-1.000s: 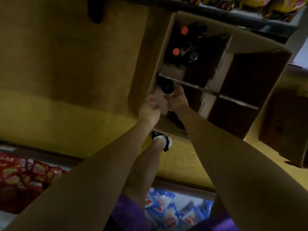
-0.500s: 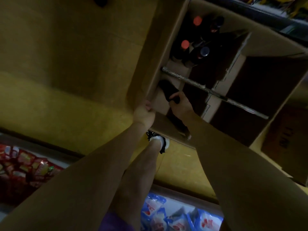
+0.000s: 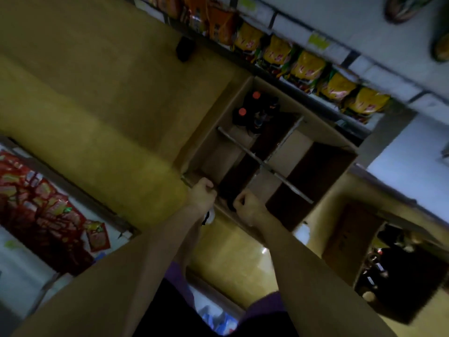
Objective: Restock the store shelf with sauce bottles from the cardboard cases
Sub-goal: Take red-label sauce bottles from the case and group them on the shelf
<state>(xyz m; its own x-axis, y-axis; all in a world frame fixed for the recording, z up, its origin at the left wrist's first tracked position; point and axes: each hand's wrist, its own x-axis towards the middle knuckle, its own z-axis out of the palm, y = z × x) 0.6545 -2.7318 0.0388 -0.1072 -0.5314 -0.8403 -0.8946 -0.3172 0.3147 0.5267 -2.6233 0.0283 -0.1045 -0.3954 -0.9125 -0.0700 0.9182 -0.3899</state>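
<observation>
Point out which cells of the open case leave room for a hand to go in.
Roomy: the cells of the open case on the near side of the long divider, where no bottles show, though they are dark. Crowded: the far corner cell, packed with red-capped bottles. The right hand grips a dark bottle.

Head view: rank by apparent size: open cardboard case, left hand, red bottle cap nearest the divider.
1. Open cardboard case, by far the largest.
2. Left hand, gripping the case's near edge; it is nearer the camera, so it looks bigger.
3. Red bottle cap, smallest.
</observation>
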